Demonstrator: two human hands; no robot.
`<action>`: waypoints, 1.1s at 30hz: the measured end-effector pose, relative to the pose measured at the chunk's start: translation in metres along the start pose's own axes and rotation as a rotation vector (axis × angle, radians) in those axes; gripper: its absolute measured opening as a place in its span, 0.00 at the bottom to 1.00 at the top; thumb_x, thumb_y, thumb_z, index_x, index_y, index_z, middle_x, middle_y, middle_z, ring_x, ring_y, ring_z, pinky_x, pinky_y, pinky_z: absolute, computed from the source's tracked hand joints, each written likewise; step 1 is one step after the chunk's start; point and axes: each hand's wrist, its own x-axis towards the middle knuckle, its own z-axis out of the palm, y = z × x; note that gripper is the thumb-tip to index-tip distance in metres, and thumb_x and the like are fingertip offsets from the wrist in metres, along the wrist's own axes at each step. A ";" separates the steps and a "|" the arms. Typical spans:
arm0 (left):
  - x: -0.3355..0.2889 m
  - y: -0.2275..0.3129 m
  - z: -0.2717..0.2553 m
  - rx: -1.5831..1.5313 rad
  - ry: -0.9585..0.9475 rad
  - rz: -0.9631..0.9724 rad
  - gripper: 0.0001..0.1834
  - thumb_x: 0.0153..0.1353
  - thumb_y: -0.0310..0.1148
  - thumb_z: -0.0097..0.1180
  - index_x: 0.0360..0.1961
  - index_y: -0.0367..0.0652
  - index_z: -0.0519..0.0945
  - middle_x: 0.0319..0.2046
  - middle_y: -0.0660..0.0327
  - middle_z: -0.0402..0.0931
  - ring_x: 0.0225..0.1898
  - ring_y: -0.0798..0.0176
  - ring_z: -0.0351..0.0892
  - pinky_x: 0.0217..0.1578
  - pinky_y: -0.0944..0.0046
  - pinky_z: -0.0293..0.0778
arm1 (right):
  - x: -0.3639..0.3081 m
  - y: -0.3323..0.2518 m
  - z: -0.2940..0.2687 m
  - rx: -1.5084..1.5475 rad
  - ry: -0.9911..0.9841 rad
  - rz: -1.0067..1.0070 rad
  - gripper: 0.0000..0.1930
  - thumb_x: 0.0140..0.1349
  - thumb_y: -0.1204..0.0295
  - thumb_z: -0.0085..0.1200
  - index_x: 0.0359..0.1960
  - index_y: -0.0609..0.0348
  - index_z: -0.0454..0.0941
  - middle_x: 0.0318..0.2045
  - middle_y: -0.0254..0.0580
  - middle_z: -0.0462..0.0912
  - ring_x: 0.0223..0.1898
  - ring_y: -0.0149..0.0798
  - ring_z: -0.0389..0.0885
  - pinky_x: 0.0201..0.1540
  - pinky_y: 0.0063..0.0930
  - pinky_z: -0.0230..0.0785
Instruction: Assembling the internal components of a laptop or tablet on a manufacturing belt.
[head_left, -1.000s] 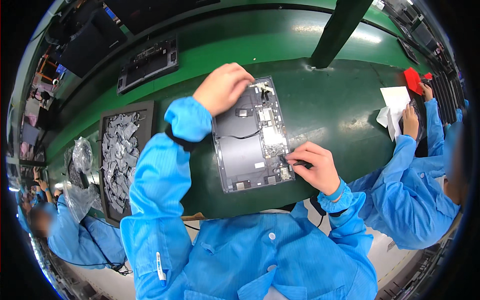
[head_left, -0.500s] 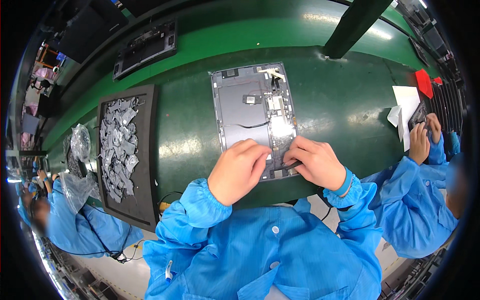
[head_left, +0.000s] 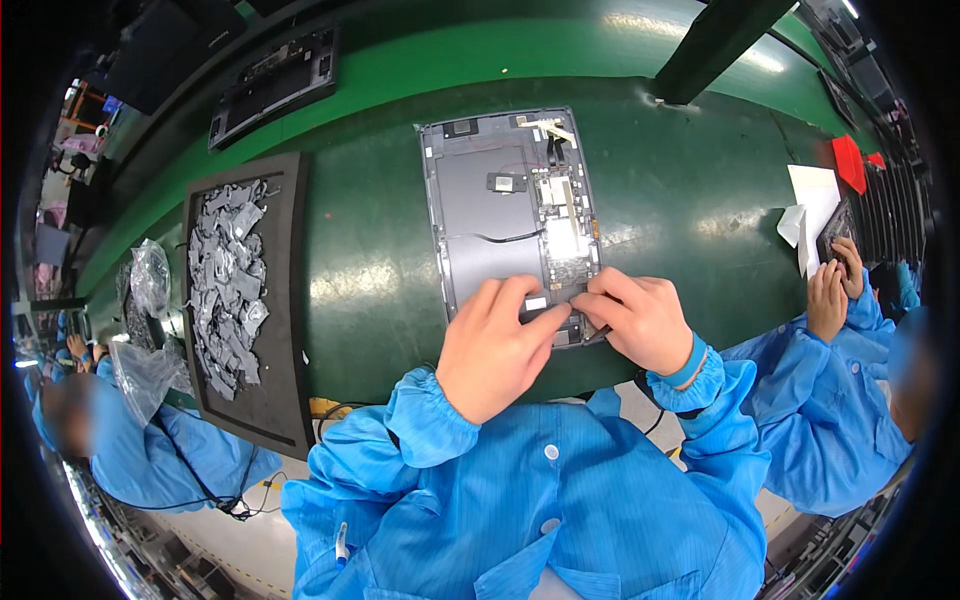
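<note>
A flat grey device casing [head_left: 490, 200], like an opened tablet or thin laptop, lies on the green bench in front of me. A circuit board [head_left: 565, 235] runs down its right side, and a thin black cable crosses its middle. My left hand [head_left: 500, 345] rests over the near edge, thumb and forefinger apart around a small white label [head_left: 537, 303]. At the near right corner, my right hand [head_left: 640, 325] has its fingertips pinched together, almost touching the left thumb. Whatever lies between those right fingertips is too small and covered to make out.
On the left stands a dark foam tray [head_left: 275, 400] heaped with grey pieces [head_left: 228, 290]. Clear plastic bags [head_left: 150, 280] lie beyond it. Another opened casing [head_left: 275, 85] sits at the back left. A black post [head_left: 710, 50] rises at the back. Co-workers in blue sit on both sides.
My left hand has shifted slightly right and down, and its thumb and forefinger have spread. The right hand stays at the corner, its fingertips a little higher. The whole view has shifted slightly.
</note>
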 end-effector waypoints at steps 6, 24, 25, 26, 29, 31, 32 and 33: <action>0.000 0.005 0.003 0.016 -0.015 0.007 0.23 0.44 0.28 0.67 0.46 0.47 0.83 0.50 0.57 0.72 0.46 0.52 0.73 0.42 0.55 0.75 | 0.002 0.002 -0.005 0.039 -0.026 0.016 0.12 0.43 0.78 0.60 0.33 0.51 0.83 0.30 0.31 0.74 0.23 0.35 0.79 0.23 0.30 0.73; -0.001 0.006 0.010 0.039 -0.072 0.006 0.23 0.46 0.27 0.66 0.48 0.47 0.82 0.53 0.57 0.71 0.52 0.51 0.72 0.46 0.55 0.73 | -0.002 0.001 0.003 0.321 0.028 0.258 0.10 0.46 0.80 0.63 0.32 0.54 0.83 0.30 0.34 0.77 0.27 0.41 0.80 0.28 0.32 0.74; -0.001 0.006 0.011 0.039 -0.074 0.005 0.23 0.46 0.27 0.66 0.48 0.47 0.82 0.53 0.57 0.71 0.52 0.51 0.72 0.46 0.55 0.73 | -0.002 0.001 0.003 0.341 0.033 0.280 0.10 0.46 0.80 0.63 0.32 0.54 0.83 0.30 0.35 0.77 0.27 0.42 0.80 0.29 0.33 0.74; -0.001 0.005 0.012 0.048 -0.077 0.005 0.24 0.46 0.27 0.66 0.48 0.47 0.82 0.53 0.57 0.71 0.52 0.51 0.72 0.46 0.55 0.73 | -0.002 0.001 0.003 0.342 0.032 0.281 0.10 0.46 0.80 0.63 0.32 0.54 0.83 0.30 0.35 0.77 0.27 0.42 0.80 0.29 0.33 0.74; -0.001 0.006 0.012 0.066 -0.081 0.001 0.24 0.47 0.27 0.66 0.49 0.48 0.81 0.53 0.57 0.71 0.52 0.51 0.72 0.45 0.55 0.73 | 0.001 0.000 -0.002 0.375 -0.033 0.343 0.11 0.45 0.81 0.62 0.32 0.55 0.82 0.30 0.36 0.78 0.29 0.43 0.81 0.31 0.33 0.74; 0.000 0.007 0.012 0.075 -0.080 -0.002 0.24 0.47 0.27 0.66 0.50 0.48 0.81 0.52 0.57 0.71 0.51 0.51 0.72 0.45 0.56 0.73 | 0.003 0.000 -0.003 0.356 -0.047 0.323 0.11 0.44 0.80 0.63 0.32 0.56 0.82 0.31 0.36 0.78 0.29 0.43 0.81 0.31 0.33 0.74; 0.000 0.007 0.012 0.081 -0.079 -0.004 0.24 0.47 0.27 0.65 0.50 0.49 0.81 0.52 0.57 0.71 0.51 0.52 0.72 0.45 0.56 0.73 | 0.004 0.000 -0.004 0.357 -0.048 0.323 0.11 0.44 0.80 0.63 0.32 0.56 0.82 0.31 0.36 0.78 0.29 0.43 0.81 0.31 0.33 0.74; 0.000 0.007 0.012 0.087 -0.077 -0.005 0.25 0.47 0.27 0.65 0.50 0.49 0.81 0.52 0.58 0.71 0.51 0.52 0.72 0.45 0.56 0.73 | 0.005 0.001 -0.005 0.356 -0.066 0.319 0.12 0.44 0.81 0.63 0.33 0.56 0.82 0.31 0.36 0.78 0.30 0.43 0.81 0.31 0.33 0.74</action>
